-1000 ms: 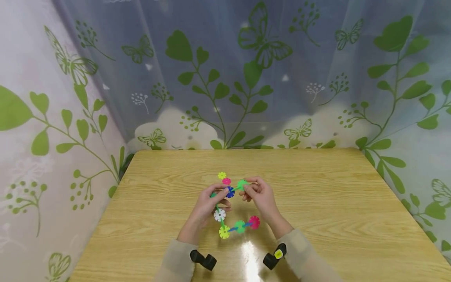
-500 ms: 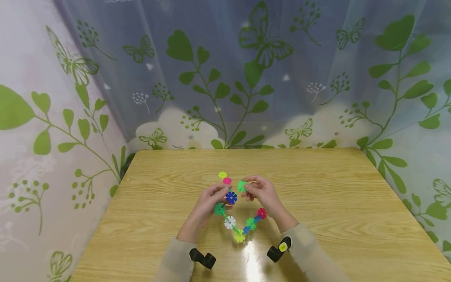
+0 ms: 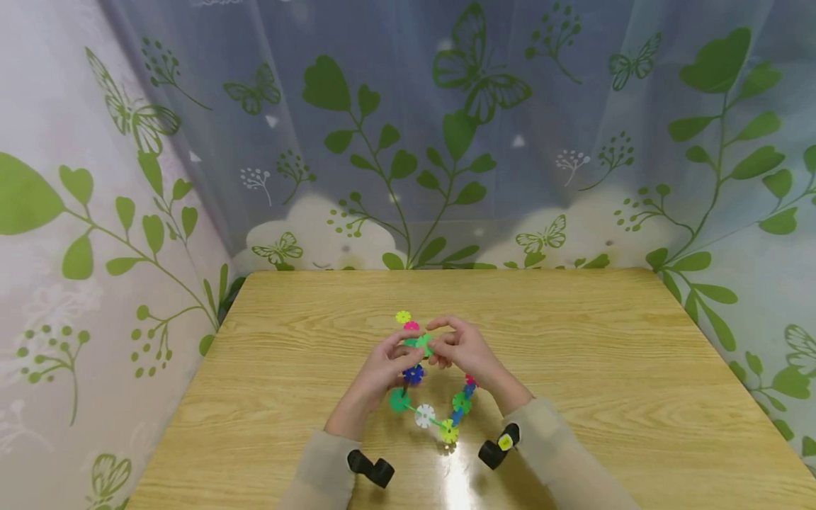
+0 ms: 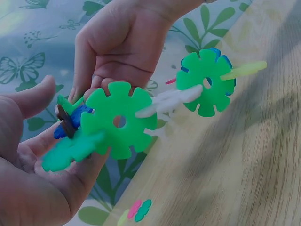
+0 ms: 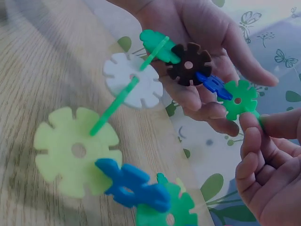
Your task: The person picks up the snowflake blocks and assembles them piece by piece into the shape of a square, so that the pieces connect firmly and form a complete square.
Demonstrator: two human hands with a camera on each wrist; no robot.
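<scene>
A chain of slotted, flower-shaped plastic discs hangs in a loop between the hands. It runs from a blue disc [image 3: 413, 374] through a green disc [image 3: 399, 400], a white disc [image 3: 425, 416] and a yellow disc [image 3: 449, 431] up to a pink disc beside the right wrist. My left hand [image 3: 382, 365] supports the chain on relaxed fingers, its thumb lifted away in the left wrist view. A brown disc [image 5: 189, 64] lies across those fingers. With thumb and index finger, my right hand [image 3: 468, 350] pinches a thin green disc [image 5: 254, 114] slotted into the chain's upper end.
Beyond the hands, a loose yellow disc [image 3: 404, 316] and a loose pink disc [image 3: 411, 326] lie in a row on the wooden table [image 3: 574, 340], with a green disc [image 4: 142, 210] beside them. A patterned curtain [image 3: 408, 142] hangs behind the table's far edge.
The right hand has moved left, bringing its green disc close to the left hand. The lower loop of the chain has swung right and down, and the left thumb no longer pinches the blue disc.
</scene>
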